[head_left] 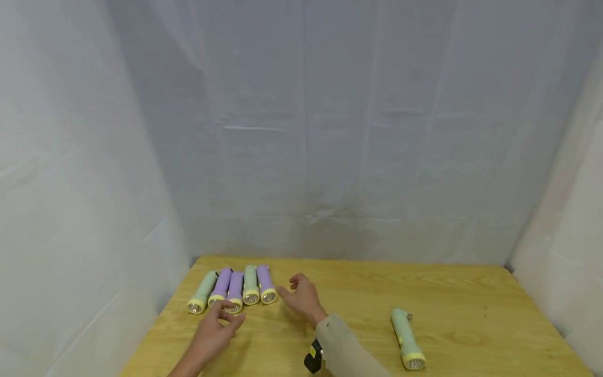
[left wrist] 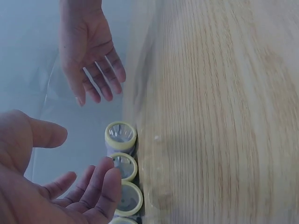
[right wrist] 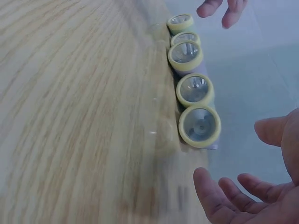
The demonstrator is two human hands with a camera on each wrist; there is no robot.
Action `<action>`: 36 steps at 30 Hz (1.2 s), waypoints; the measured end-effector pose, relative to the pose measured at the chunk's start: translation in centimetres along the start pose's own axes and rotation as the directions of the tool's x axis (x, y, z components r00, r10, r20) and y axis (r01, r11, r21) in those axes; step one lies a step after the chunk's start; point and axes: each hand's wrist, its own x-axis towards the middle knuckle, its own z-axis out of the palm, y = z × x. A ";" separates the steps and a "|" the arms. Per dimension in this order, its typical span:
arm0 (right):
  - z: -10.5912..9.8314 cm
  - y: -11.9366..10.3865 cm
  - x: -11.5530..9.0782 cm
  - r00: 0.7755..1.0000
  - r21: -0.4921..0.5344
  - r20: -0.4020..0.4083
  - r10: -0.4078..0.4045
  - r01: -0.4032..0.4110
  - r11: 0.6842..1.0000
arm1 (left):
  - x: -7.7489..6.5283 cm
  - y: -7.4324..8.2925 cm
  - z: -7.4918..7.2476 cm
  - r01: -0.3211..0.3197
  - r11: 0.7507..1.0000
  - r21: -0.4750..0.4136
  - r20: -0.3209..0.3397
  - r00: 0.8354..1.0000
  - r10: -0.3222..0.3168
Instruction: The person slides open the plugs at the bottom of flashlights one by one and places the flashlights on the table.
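Note:
Several small flashlights lie side by side in a row at the back left of the table, lenses facing the near side. From the left come a green one (head_left: 204, 289), two purple ones (head_left: 221, 284), another green one (head_left: 250, 281) and a purple one (head_left: 264, 277), all with pale yellow rims. My left hand (head_left: 213, 333), fingers loosely bent, hovers in front of the row and overlaps a purple lens in the head view. Just right of the last purple flashlight is my right hand (head_left: 302, 299), its palm turned toward the row. Neither hand holds anything.
Apart from the row, a single green flashlight (head_left: 405, 337) lies near the front right of the wooden table (head_left: 471, 303). Pale sheeting (head_left: 306, 157) hangs behind the table and along both sides. A black device (head_left: 313, 357) is strapped at the right wrist.

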 end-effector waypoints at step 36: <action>4.4 0.3 0.2 0.998 -0.153 -0.055 0.024 -0.032 0.988 | -1.5 -1.8 -0.3 0.067 0.993 -0.093 -0.010 0.998 -0.069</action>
